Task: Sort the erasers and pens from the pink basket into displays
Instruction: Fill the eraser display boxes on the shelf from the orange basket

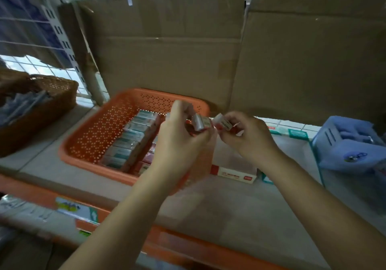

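The pink perforated basket sits on the shelf at centre left, with a row of wrapped erasers lined along its middle and red-labelled ones beside them. My left hand hovers over the basket's right side and grips a small stack of wrapped erasers. Just to its right, my right hand pinches a single eraser. The two hands nearly touch. A white and red display box lies below the hands, partly hidden by them.
A brown wicker basket with wrapped items stands at far left. A blue organiser stands at right. Green-labelled boxes lie behind my right hand. Tall cardboard sheets wall off the back. The shelf's orange front edge runs below.
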